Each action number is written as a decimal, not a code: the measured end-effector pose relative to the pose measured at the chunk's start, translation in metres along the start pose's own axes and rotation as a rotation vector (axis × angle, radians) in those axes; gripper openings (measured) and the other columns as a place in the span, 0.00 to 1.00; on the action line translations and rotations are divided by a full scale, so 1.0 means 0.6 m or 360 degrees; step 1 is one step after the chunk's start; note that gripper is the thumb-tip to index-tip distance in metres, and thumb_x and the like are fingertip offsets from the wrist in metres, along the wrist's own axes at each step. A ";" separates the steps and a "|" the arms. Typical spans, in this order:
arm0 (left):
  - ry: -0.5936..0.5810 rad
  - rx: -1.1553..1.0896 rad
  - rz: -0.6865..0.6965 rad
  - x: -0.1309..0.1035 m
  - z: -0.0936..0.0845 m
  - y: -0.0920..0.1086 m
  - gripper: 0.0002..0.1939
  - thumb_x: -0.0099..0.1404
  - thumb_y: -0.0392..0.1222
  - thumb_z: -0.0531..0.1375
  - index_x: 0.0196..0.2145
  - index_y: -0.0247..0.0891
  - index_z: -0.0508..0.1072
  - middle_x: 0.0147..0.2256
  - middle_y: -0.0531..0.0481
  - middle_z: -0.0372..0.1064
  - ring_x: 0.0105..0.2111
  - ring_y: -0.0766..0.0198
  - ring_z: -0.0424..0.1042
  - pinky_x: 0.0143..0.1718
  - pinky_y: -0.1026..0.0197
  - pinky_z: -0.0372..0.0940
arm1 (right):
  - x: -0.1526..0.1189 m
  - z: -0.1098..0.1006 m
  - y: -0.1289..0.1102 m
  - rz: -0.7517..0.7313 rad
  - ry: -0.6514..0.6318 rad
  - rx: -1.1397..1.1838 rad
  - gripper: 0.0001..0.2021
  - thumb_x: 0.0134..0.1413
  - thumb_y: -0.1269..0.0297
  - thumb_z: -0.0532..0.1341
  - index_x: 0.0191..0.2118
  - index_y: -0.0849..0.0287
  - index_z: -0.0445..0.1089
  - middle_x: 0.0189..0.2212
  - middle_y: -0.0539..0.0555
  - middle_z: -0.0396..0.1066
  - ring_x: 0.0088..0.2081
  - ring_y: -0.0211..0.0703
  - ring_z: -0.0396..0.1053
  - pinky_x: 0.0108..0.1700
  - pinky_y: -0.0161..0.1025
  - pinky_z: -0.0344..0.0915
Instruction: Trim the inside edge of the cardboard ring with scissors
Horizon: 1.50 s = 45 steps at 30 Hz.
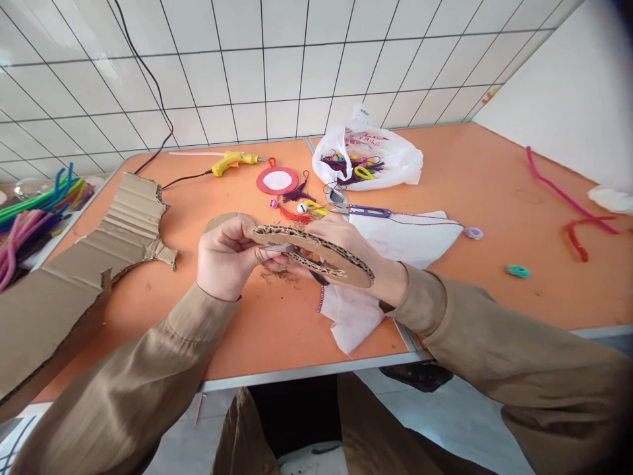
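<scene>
A corrugated cardboard ring [346, 257] is held up over the near part of the table, tilted so its ragged edge shows. My left hand [225, 254] pinches the ring's left end between thumb and fingers. Through the ring's opening shows the metal blade of a pair of scissors [277, 249], pointing left toward my left thumb. My right hand [363, 254] is closed behind the ring, around what seems to be the scissors' dark handle; the ring hides most of its fingers. A round cardboard piece [221, 221] shows behind my left hand. Small cardboard crumbs lie below.
A large cut cardboard sheet [64, 297] lies at left, near a yellow glue gun [235, 162] with its cord. Behind my hands are a red-rimmed disc [277, 179], purple-handled scissors [368, 211], white cloth [420, 241] and a plastic bag [400, 155] of trinkets. Pipe cleaners [568, 191] lie right.
</scene>
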<state>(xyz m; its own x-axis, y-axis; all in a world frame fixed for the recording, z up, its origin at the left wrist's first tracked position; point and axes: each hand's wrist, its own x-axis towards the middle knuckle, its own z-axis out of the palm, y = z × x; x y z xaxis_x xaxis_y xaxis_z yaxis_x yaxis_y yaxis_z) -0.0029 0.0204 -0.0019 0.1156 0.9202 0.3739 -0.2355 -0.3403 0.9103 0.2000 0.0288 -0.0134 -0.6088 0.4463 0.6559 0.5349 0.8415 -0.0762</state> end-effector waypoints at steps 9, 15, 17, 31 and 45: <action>-0.0023 0.0013 0.0009 0.000 0.001 0.005 0.18 0.45 0.45 0.79 0.21 0.36 0.75 0.21 0.50 0.78 0.18 0.61 0.77 0.18 0.66 0.73 | 0.000 0.005 0.001 -0.0072 0.0132 0.0018 0.14 0.71 0.58 0.57 0.33 0.58 0.70 0.22 0.47 0.67 0.25 0.38 0.64 0.30 0.39 0.54; -0.0030 -0.0010 0.0001 0.000 0.000 -0.001 0.17 0.45 0.43 0.79 0.21 0.36 0.76 0.21 0.50 0.79 0.18 0.61 0.77 0.19 0.65 0.75 | -0.008 0.017 0.004 0.0005 0.0083 0.0034 0.10 0.69 0.57 0.60 0.37 0.54 0.74 0.22 0.46 0.66 0.26 0.39 0.63 0.32 0.41 0.54; -0.0034 -0.0035 -0.0008 0.000 -0.003 -0.005 0.17 0.45 0.43 0.79 0.22 0.35 0.76 0.21 0.50 0.79 0.18 0.61 0.77 0.19 0.66 0.75 | -0.009 0.015 0.004 0.0023 0.0066 -0.0008 0.10 0.70 0.58 0.59 0.37 0.54 0.74 0.22 0.47 0.66 0.26 0.40 0.63 0.33 0.41 0.54; 0.0000 0.0005 -0.0171 -0.006 0.007 0.006 0.20 0.42 0.46 0.80 0.20 0.36 0.74 0.19 0.51 0.76 0.16 0.62 0.74 0.17 0.63 0.74 | -0.004 -0.002 0.006 -0.0107 -0.0040 -0.0204 0.03 0.62 0.66 0.62 0.37 0.58 0.73 0.26 0.50 0.67 0.28 0.42 0.60 0.35 0.43 0.53; -0.0019 -0.0043 -0.0110 -0.008 0.003 0.002 0.17 0.44 0.44 0.80 0.22 0.36 0.77 0.21 0.50 0.78 0.18 0.62 0.77 0.18 0.65 0.74 | -0.005 0.007 0.008 -0.0013 -0.0072 -0.0187 0.14 0.70 0.54 0.56 0.47 0.53 0.76 0.24 0.48 0.66 0.26 0.42 0.62 0.34 0.42 0.53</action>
<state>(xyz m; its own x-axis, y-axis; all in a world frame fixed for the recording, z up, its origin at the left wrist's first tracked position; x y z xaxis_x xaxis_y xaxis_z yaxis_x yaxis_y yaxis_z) -0.0019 0.0150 -0.0022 0.1439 0.9389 0.3127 -0.2524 -0.2707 0.9290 0.2018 0.0329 -0.0187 -0.6378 0.4552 0.6214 0.5931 0.8049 0.0192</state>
